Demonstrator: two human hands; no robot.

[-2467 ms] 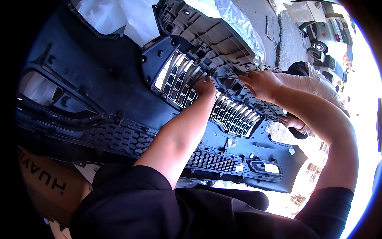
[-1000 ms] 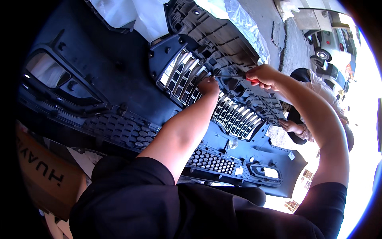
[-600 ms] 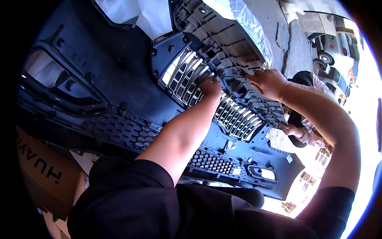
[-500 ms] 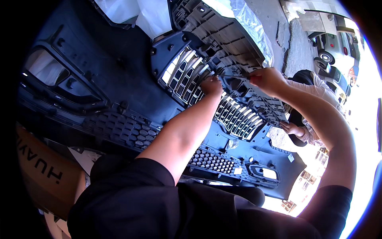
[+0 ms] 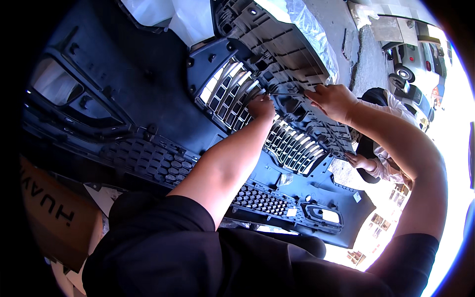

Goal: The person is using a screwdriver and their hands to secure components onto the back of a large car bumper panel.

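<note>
A dark car bumper (image 5: 163, 106) lies with its inner side up, a slatted grille (image 5: 230, 94) set in its middle. My left hand (image 5: 261, 106) is closed at the grille's upper edge, fingertips pinched around the tip end of a thin rod-like shaft; what else they hold is hidden. That shaft belongs to what looks like a screwdriver (image 5: 287, 94), lying nearly level across the ribbed black plastic panel (image 5: 277, 49). At its other end my right hand (image 5: 334, 103) is closed around the handle, which the fingers cover.
Another person's hand (image 5: 360, 161) rests at the panel's right end. A cardboard box (image 5: 59, 213) stands at lower left. Clear plastic film (image 5: 314, 34) hangs along the panel's far edge. Parked cars (image 5: 413, 64) are at upper right. A small clear bag (image 5: 285, 179) lies on the bumper.
My right hand has shifted slightly left and its fingers have changed their hold around the handle. My left hand stays at the shaft's tip.
</note>
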